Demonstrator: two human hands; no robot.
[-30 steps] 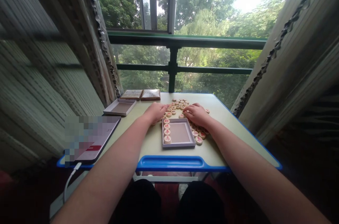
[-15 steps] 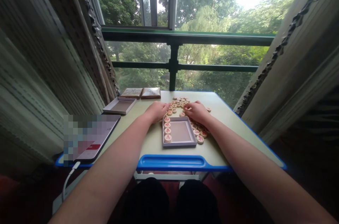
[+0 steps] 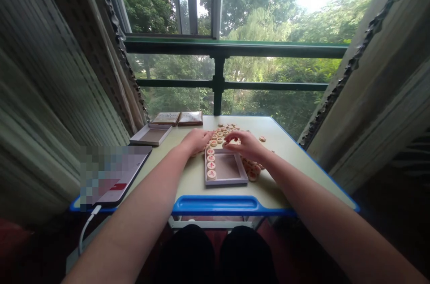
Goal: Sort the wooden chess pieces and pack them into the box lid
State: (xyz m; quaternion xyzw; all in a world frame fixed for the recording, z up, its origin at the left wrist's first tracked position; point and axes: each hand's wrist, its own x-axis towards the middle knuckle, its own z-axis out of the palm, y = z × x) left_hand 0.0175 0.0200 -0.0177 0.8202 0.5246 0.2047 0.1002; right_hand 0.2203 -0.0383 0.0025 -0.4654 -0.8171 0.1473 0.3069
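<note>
A shallow light-grey box lies before me, with a column of round wooden Chinese chess pieces with red characters along its left side. Above the box's back edge, my right hand is closed in a pinch on a Chinese chess piece, mostly hidden by the fingers. My left hand lies palm down at the left edge of the loose pieces, its fingers stretched out and touching or nearly touching them. More pieces lie right of the box, partly under my right wrist.
Another shallow box sits at the back left, beside a folded wooden-edged case. A tablet with a white cable is on the left. One piece lies apart on the right. The desk has a blue front edge.
My right hand has moved left from the pile to above the box's back edge, with a piece between its fingers. My left hand stays almost in place.
</note>
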